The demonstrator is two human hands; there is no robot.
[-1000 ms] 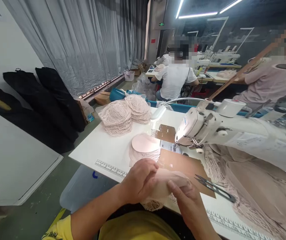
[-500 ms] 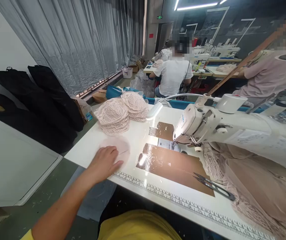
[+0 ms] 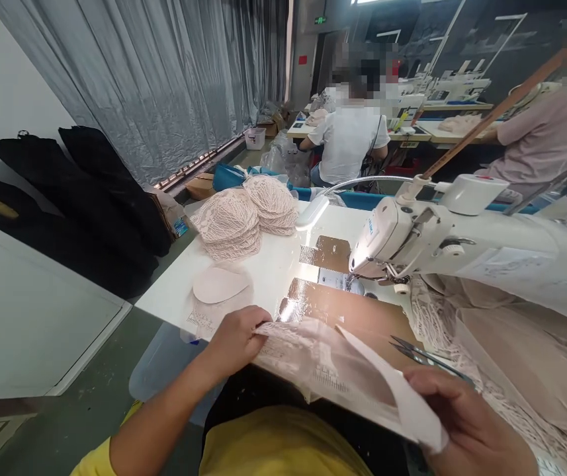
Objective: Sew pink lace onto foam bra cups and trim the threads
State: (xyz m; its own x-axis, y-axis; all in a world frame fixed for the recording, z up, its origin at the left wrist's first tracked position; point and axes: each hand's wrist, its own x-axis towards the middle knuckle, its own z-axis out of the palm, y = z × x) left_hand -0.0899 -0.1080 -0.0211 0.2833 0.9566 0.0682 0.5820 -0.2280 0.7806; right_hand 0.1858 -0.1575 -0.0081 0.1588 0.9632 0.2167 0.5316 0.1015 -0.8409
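The left hand (image 3: 241, 337) pinches one end of a sheer lace piece (image 3: 307, 354) between thumb and fingers, while the right hand (image 3: 476, 423) grasps a pale smooth panel (image 3: 405, 396) at the other end; together they hold the work stretched over the near edge of the worktop (image 3: 276, 277), in front of the person. The panel's curved edge stands away from the sheer cloth, so at least that stretch looks unjoined. Just beyond lies a brown sheet (image 3: 357, 311), with snips (image 3: 419, 356) near the right hand. The sewing machine (image 3: 462, 238) stands behind, and the held work is apart from its needle. To the left, another lace piece with a smooth oval (image 3: 219, 286) lies flat, and farther back are two lace stacks (image 3: 228, 225); whether these are finished or waiting cannot be told. More lace cloth (image 3: 516, 357) lies at the right, cut off by the frame. The right fingertips are partly hidden, any stitching is too fine to make out, and whether panel and lace join near the right hand is unclear.
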